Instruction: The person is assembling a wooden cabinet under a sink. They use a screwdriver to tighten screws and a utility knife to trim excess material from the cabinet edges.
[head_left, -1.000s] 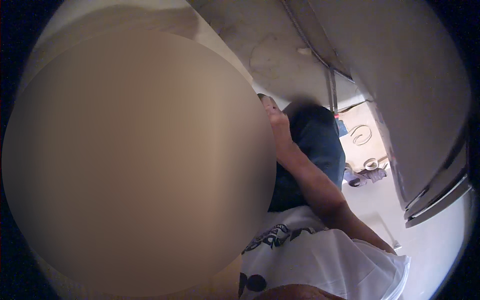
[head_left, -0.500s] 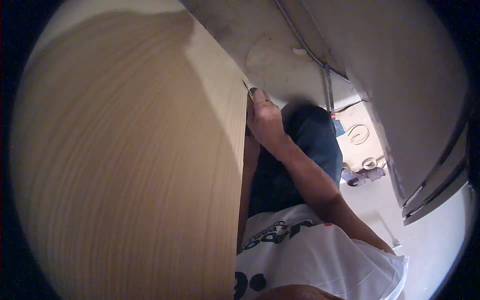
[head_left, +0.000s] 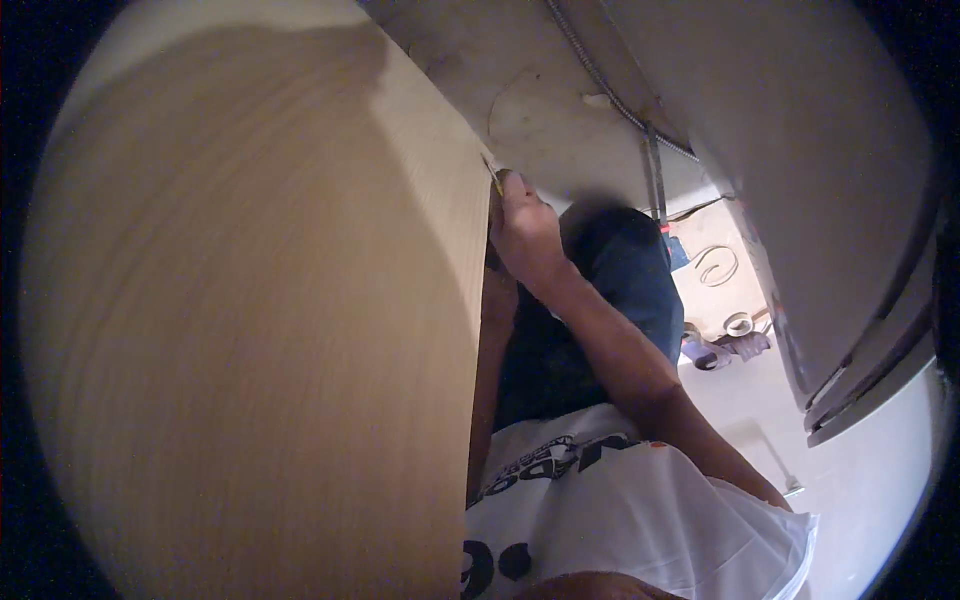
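Note:
A large wood-grain panel fills the left side of the view. At its right edge, near the far corner, my right hand is closed around a slim tool that looks like a utility knife, with some yellow on it. Its thin blade points up and left and lies against the panel's edge. Below the right hand, part of my left arm shows beside the panel. The panel and my right hand hide the left fingers, so their grip cannot be made out.
A pale cabinet-like body stands on the right. A flexible metal conduit runs along the stained floor or wall surface beyond. Behind my dark-trousered leg lie a coiled strip, a tape roll and a crumpled cloth-like thing.
My right hand and the blade have shifted very slightly up and left in view. The panel's lower right edge also sits a little further left.

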